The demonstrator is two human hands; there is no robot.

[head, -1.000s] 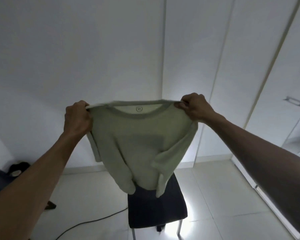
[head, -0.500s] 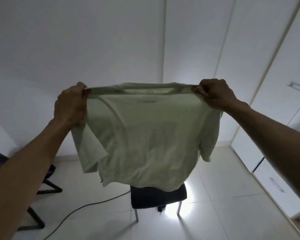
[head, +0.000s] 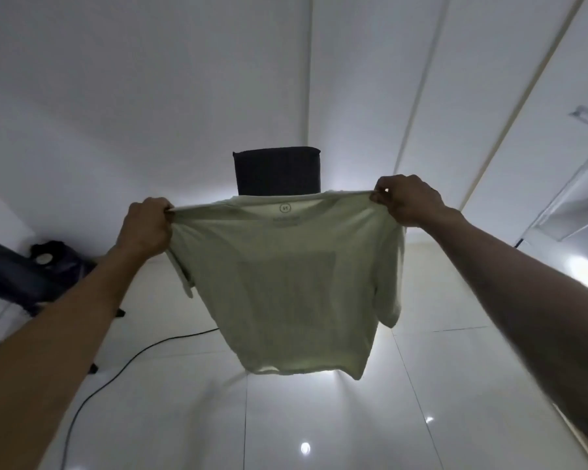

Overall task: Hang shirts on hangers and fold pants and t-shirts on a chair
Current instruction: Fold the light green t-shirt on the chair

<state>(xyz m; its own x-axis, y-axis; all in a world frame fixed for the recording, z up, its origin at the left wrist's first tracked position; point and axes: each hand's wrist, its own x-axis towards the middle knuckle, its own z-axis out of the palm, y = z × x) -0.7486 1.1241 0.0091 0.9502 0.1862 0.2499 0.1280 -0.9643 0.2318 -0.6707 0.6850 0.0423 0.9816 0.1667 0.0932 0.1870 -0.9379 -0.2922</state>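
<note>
A pale green t-shirt (head: 292, 286) is held up in the air in front of the camera, stretched between two hands at its shoulders. The left hand (head: 146, 227) is closed in a fist on the left shoulder seam, and the right hand (head: 406, 200) is closed on the right shoulder seam, fingers pinched over the fabric edge. The neckline is kept at the top, pulled taut into a nearly straight line that runs left to right and is tilted slightly up toward the right. The long axis of the garment runs from the collar down to the hem, so the hem points toward the floor (head: 319, 418) and the near side of the scene. A round printed label is seen just under the collar, and a faint darker rectangle is seen through the middle of the cloth. A short sleeve hangs at each side, the left one folded in behind the body. The shirt touches nothing but the hands. Behind the collar, farther away, the dark backrest of a chair (head: 277, 171) is seen above the neckline, against a white wall. A black cable (head: 123, 368) lies on the glossy tiled floor at the left, and white cupboard doors (head: 489, 96) are seen at the right
</note>
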